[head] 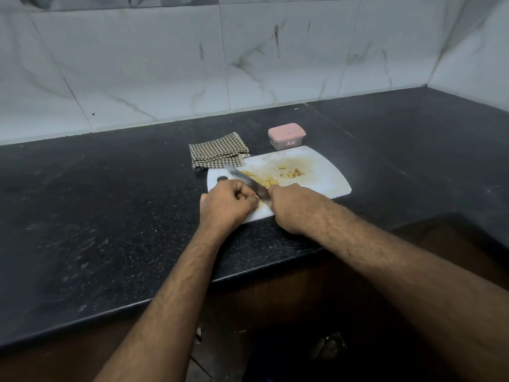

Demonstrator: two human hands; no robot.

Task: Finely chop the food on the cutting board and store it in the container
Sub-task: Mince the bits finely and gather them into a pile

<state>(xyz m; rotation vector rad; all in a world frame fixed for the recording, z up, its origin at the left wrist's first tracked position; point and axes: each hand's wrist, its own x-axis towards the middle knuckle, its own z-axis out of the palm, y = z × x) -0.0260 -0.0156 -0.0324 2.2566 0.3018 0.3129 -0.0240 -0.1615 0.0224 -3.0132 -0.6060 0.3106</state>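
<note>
**Food on the cutting board — knife in right hand, container lidded**

Food [264, 180]: yellowish pieces on the white cutting board [316, 172]. One cluster sits against the knife [245, 179] blade near the board's middle; a smaller scatter [292, 173] lies a bit to the right, on a yellow-stained patch.

Right hand [292, 208]: grip wrapped round the knife handle, handle itself hidden in the fist. Blade points away and to the left, across the board.

Left hand [225, 202]: fingers curled, fingertips right beside the blade near its heel. Can't tell whether it pinches a piece of food or holds nothing — the grip hides it.

Container [286, 136]: clear box with pink lid on, standing on the dark surface [110, 216] just behind the board's far edge.

Checked cloth [217, 151]: folded, on the surface at the board's far-left corner, touching or just overlapping it.

Marble-look tile wall [165, 64] behind.
</note>
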